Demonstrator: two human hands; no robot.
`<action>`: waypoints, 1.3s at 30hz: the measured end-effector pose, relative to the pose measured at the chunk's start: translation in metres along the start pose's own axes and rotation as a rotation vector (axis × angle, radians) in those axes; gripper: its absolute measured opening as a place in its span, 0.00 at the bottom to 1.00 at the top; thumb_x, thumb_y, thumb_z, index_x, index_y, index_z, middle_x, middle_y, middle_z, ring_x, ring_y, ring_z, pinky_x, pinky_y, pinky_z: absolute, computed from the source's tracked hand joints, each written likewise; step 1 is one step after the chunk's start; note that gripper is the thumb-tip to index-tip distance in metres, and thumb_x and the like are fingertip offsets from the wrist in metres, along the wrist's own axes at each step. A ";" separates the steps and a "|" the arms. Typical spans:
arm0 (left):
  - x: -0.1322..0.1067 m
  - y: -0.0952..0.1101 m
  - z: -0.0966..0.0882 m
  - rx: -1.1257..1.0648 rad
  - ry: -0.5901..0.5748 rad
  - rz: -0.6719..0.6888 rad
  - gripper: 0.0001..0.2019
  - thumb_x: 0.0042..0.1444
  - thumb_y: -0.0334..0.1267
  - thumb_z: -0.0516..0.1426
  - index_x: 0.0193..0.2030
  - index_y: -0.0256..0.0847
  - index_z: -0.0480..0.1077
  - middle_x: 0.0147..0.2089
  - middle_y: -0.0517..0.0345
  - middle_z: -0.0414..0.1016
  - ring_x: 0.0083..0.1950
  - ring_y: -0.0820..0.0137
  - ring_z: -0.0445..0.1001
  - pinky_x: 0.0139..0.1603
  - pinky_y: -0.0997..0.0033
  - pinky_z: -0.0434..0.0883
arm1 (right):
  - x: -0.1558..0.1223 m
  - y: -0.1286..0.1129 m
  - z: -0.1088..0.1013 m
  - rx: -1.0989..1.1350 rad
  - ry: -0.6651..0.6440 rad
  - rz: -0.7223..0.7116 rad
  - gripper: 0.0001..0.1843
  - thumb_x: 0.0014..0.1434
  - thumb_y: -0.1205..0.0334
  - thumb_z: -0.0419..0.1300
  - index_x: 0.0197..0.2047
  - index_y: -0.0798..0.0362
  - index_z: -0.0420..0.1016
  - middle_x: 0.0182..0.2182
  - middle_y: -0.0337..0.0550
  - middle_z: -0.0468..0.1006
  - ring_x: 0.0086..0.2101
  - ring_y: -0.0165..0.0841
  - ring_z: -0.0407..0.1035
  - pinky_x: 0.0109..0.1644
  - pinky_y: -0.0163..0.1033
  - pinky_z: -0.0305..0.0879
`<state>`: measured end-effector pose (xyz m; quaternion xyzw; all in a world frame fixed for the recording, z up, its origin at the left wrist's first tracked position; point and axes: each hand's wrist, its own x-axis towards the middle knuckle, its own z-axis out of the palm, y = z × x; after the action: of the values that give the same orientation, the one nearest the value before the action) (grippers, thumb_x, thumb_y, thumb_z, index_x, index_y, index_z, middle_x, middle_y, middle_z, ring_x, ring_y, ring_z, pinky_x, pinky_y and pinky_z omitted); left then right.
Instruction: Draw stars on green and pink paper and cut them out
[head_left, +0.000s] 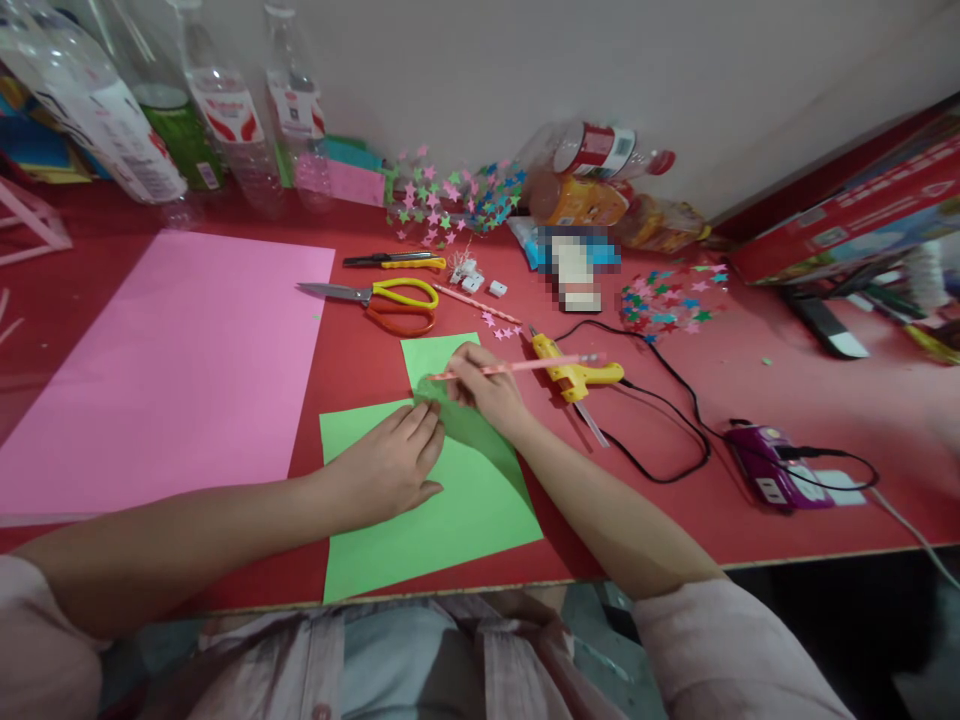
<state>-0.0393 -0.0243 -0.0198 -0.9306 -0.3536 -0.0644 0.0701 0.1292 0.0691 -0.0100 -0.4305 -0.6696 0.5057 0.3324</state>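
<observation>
a big pink sheet (165,370) lies flat on the left of the red table (787,400). just right of it the left hand (390,465) rests palm down, fingers straight and together, gripping nothing, pressing on the near part of the green paper (450,520). orange-and-yellow scissors (382,295) lie farther back. the right hand (487,388) is closed round a pink pencil (525,366). the pencil's long axis runs almost level, left to right: its tip meets the green paper just beyond the left fingertips, and its tail reaches over the yellow glue gun (581,378).
</observation>
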 end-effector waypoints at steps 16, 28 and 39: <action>-0.001 -0.002 -0.001 -0.037 -0.043 0.010 0.30 0.62 0.51 0.50 0.59 0.23 0.62 0.63 0.30 0.62 0.65 0.50 0.61 0.64 0.54 0.57 | -0.002 0.000 -0.020 -0.057 -0.025 0.065 0.05 0.49 0.63 0.57 0.27 0.52 0.63 0.18 0.32 0.65 0.19 0.24 0.57 0.23 0.32 0.52; -0.001 -0.003 -0.002 -0.037 -0.030 0.014 0.29 0.62 0.50 0.50 0.59 0.23 0.62 0.62 0.28 0.63 0.64 0.50 0.62 0.63 0.52 0.58 | -0.005 0.005 -0.015 -0.170 -0.030 -0.078 0.05 0.50 0.63 0.56 0.25 0.52 0.63 0.20 0.35 0.66 0.22 0.26 0.58 0.25 0.32 0.53; 0.000 -0.003 -0.004 -0.040 -0.044 0.010 0.28 0.63 0.49 0.50 0.58 0.22 0.63 0.62 0.28 0.64 0.64 0.50 0.62 0.62 0.52 0.58 | -0.004 0.008 -0.011 -0.154 0.001 -0.081 0.06 0.51 0.63 0.56 0.25 0.51 0.62 0.20 0.34 0.65 0.23 0.26 0.58 0.26 0.33 0.53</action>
<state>-0.0412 -0.0226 -0.0157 -0.9347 -0.3491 -0.0505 0.0440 0.1428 0.0714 -0.0151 -0.4276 -0.7231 0.4387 0.3191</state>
